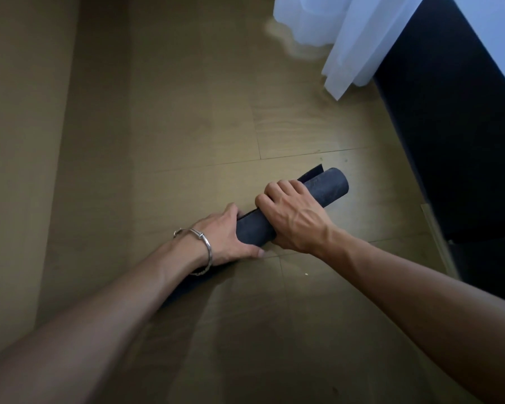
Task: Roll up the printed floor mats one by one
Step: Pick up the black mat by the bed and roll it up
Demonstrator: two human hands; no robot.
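A dark floor mat (327,186) lies rolled into a tube on the wooden floor, running from lower left to upper right, its dark backing outward. A loose flap edge sticks up at its far end. My right hand (292,217) grips the roll around its middle, fingers curled over the top. My left hand (228,237), with a silver bracelet at the wrist, holds the roll's near left part, thumb underneath and fingers wrapped behind it. The roll's lower left end is hidden under my left forearm.
Light wooden floor boards (187,126) spread all around. A white sheer curtain (347,39) hangs at the top right. A dark piece of furniture (455,126) fills the right side, with a pale skirting strip (438,234) at its base.
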